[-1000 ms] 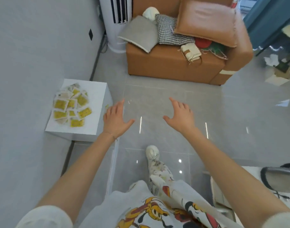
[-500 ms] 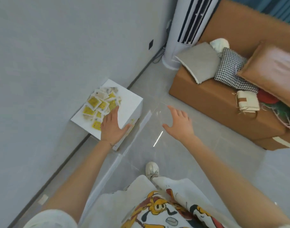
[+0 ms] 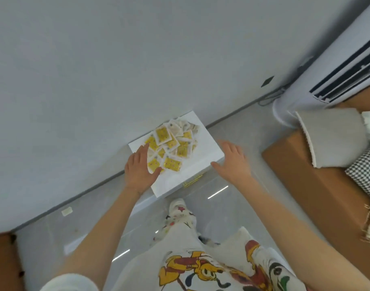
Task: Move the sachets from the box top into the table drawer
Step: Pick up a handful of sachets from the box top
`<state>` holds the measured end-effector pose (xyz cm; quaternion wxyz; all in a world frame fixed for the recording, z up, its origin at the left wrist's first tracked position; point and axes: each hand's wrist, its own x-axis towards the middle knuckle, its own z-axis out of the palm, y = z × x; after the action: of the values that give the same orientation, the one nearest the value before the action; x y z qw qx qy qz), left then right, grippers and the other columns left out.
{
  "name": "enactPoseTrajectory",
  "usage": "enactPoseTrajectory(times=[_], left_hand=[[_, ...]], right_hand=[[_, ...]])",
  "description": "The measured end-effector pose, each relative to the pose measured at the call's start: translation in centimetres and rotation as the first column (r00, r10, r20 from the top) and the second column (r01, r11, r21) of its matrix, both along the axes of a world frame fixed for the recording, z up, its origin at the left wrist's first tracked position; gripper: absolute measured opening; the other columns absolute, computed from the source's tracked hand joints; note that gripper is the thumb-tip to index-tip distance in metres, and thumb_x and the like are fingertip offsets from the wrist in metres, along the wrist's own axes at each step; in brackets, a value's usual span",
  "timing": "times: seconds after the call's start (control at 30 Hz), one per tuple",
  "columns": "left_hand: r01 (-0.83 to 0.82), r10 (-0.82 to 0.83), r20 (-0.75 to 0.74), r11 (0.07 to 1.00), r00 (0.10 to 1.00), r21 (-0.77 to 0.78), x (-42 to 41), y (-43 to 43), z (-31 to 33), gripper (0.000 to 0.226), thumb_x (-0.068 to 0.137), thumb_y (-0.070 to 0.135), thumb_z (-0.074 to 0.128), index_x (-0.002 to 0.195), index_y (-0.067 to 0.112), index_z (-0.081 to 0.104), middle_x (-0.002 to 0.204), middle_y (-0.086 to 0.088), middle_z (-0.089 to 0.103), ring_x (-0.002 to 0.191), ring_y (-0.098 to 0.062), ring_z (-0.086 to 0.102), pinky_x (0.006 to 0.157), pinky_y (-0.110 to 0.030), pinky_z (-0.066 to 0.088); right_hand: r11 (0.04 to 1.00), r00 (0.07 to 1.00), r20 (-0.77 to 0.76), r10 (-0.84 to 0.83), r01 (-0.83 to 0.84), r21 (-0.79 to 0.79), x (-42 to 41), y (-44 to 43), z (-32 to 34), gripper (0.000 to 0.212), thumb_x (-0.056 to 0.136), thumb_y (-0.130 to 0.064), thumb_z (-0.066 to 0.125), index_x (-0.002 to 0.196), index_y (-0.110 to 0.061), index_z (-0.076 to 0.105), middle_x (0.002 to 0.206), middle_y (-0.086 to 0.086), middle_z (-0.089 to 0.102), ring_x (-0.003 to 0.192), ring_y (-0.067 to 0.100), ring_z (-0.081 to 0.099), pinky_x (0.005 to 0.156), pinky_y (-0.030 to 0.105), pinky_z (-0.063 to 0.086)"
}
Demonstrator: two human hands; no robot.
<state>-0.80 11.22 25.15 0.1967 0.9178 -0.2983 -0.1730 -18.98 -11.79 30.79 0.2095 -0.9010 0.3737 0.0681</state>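
Note:
A pile of several yellow-and-white sachets [image 3: 173, 143] lies on top of a white box [image 3: 205, 150] that stands on the floor against the grey wall. My left hand [image 3: 138, 168] is spread flat at the pile's near left edge, fingers touching the outer sachets, thumb beside one, nothing gripped. My right hand [image 3: 232, 160] hovers open over the box's right corner, fingers apart, holding nothing. No table or drawer is in view.
A brown sofa [image 3: 318, 175] with cushions stands to the right. A white tower fan [image 3: 327, 76] stands in the corner by the sofa. My foot [image 3: 177, 208] is on the grey tiled floor just below the box. A brown object [image 3: 3, 263] shows at the lower left.
My view has swung toward the box. Both hands have moved forward: the left from the box's edge onto the sachet pile, the right from over the floor to the box's right corner.

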Motion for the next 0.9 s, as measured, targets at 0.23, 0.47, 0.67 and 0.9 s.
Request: enactPoseTrajectory(times=[0.23,0.47,0.67,0.9], left_hand=[[-0.149,0.152,-0.135,0.988,0.979,0.031,3.8,-3.1,-3.8,0.091,0.082,0.058,0.06,0.152,0.021,0.015,0.156,-0.003,0.026,0.141,-0.029,0.026,0.114,-0.048,0.024],[-0.441,0.429,-0.387,0.895,0.816,0.061,4.6,-6.5,-10.6,0.091,0.084,0.044,0.068,0.152,0.021,0.012,0.158,-0.002,0.021,0.144,-0.028,0.02,0.117,-0.045,0.018],[-0.725,0.545,-0.598,0.683,0.587,-0.09,5.7,-10.7,-21.0,0.089,0.082,0.031,0.074,0.151,0.022,0.019,0.152,0.0,0.032,0.141,-0.02,0.029,0.11,-0.046,0.035],[-0.82,0.613,-0.568,0.528,0.549,-0.222,8.1,-13.1,-31.1,0.077,0.083,0.036,0.07,0.146,0.021,0.029,0.148,-0.001,0.038,0.138,-0.02,0.034,0.113,-0.046,0.031]], right_hand=[[0.996,0.995,-0.065,0.076,-0.072,0.062,6.8,-4.5,-2.9,0.079,0.086,-0.046,0.06,0.151,-0.028,0.018,0.153,0.0,0.029,0.141,0.026,0.021,0.112,0.044,0.026],[0.974,0.982,-0.179,0.055,-0.014,0.225,12.3,-7.6,-11.5,0.083,0.087,-0.047,0.06,0.152,-0.028,0.012,0.155,0.001,0.026,0.141,0.029,0.021,0.11,0.047,0.027],[0.897,0.98,-0.15,-0.131,0.182,0.404,15.2,-9.2,-24.7,0.091,0.08,-0.046,0.071,0.15,-0.03,0.016,0.153,0.001,0.03,0.138,0.03,0.027,0.105,0.052,0.032],[0.836,0.962,-0.051,-0.267,0.258,0.484,17.9,-9.7,-37.1,0.098,0.073,-0.039,0.08,0.149,-0.023,0.021,0.146,0.007,0.034,0.131,0.027,0.035,0.103,0.034,0.027]])
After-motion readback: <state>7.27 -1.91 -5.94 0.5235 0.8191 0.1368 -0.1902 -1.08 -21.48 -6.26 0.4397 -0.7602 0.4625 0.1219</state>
